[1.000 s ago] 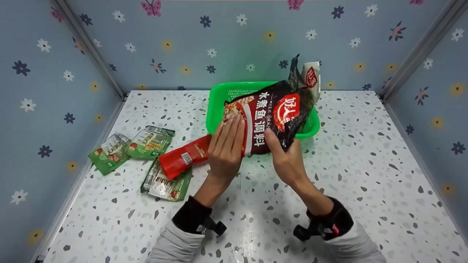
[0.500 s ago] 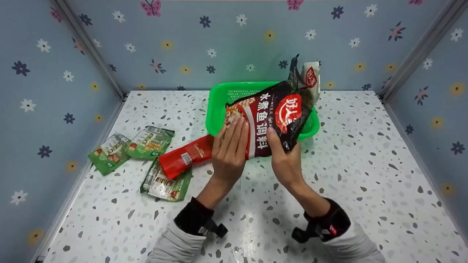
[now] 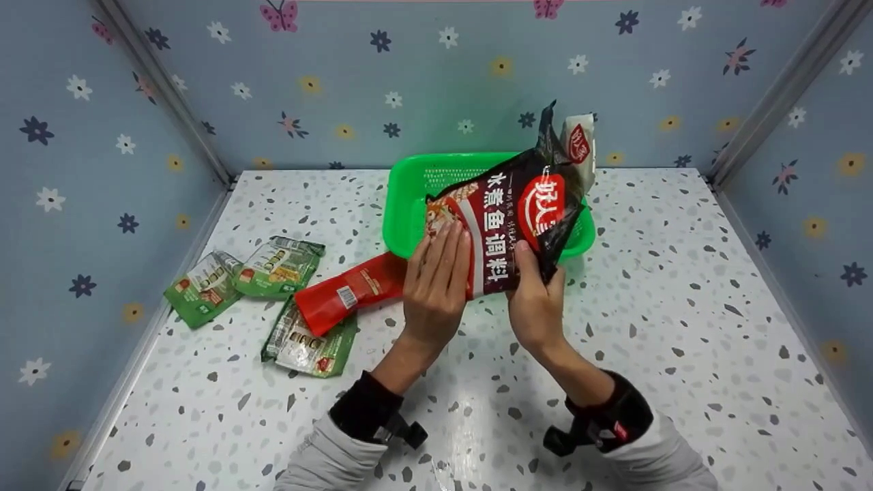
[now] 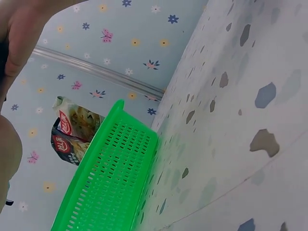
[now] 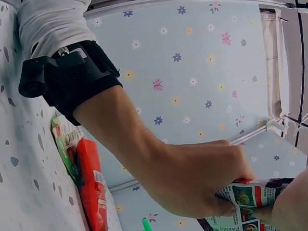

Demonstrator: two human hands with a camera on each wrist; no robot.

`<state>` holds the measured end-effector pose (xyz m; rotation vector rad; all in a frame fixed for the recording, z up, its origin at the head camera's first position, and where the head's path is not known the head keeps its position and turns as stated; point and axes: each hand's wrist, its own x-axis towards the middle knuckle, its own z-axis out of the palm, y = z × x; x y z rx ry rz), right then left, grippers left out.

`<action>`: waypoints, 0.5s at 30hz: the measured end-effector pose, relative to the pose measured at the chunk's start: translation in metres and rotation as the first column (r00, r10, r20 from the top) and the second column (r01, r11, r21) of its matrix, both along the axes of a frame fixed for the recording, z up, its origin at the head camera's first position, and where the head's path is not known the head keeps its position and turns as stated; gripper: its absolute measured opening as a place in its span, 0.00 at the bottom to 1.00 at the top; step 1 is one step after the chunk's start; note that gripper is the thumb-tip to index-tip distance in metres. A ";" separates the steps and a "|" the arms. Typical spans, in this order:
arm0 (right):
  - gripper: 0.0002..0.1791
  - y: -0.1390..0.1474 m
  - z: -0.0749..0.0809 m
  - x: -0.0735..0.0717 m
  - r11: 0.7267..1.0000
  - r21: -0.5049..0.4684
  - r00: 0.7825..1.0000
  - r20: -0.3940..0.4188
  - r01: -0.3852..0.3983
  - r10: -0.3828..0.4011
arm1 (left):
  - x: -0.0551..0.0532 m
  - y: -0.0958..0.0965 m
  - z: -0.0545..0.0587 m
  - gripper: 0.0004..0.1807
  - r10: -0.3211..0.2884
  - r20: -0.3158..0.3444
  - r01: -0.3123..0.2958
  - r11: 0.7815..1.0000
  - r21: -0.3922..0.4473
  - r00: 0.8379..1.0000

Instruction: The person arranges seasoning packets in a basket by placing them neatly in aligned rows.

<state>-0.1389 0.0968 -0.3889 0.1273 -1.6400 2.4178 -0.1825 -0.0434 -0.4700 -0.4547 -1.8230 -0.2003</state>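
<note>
A dark red and black seasoning packet (image 3: 501, 218) with white characters is held tilted above the green basket (image 3: 416, 167). My left hand (image 3: 436, 293) lies with nearly straight fingers over the packet's lower left front; in the right wrist view its thumb is at the packet's printed back, so it pinches that end. My right hand (image 3: 539, 300) grips the lower right edge, thumb in front and the other fingers hidden behind. More packets, one with a pale top (image 3: 580, 146), stick up from the basket's right side, partly covered by the held packet.
Left of the basket, a red packet (image 3: 348, 290) lies partly over a green packet (image 3: 310, 344). Two other green packets (image 3: 279, 266) lie farther left on the speckled table (image 3: 682, 327). Flowered walls (image 3: 450, 82) stand behind and at both sides.
My left hand has slid a little right and toward me. The packet's lower end shifts slightly right, and my right thumb sits a bit farther right on it. The other packets stay put.
</note>
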 end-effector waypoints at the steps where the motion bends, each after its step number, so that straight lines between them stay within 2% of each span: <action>1: 0.26 0.000 0.000 0.000 1.000 -0.010 1.000 0.001 -0.001 0.001 | 0.000 0.000 0.000 0.28 0.002 0.005 -0.002 1.000 -0.001 1.000; 6: 0.24 -0.001 0.001 0.001 0.999 -0.036 1.000 -0.008 -0.012 0.012 | 0.000 0.002 -0.003 0.27 0.001 0.014 -0.001 1.000 0.005 1.000; 10: 0.25 0.000 0.002 0.001 0.993 -0.114 0.999 -0.031 -0.035 0.031 | 0.000 0.005 -0.003 0.29 -0.043 0.024 0.042 0.999 0.027 0.999; 15: 0.25 0.005 0.008 0.000 0.978 -0.205 0.998 -0.061 -0.043 0.031 | 0.003 0.011 -0.002 0.38 -0.112 0.109 0.110 0.994 0.030 0.988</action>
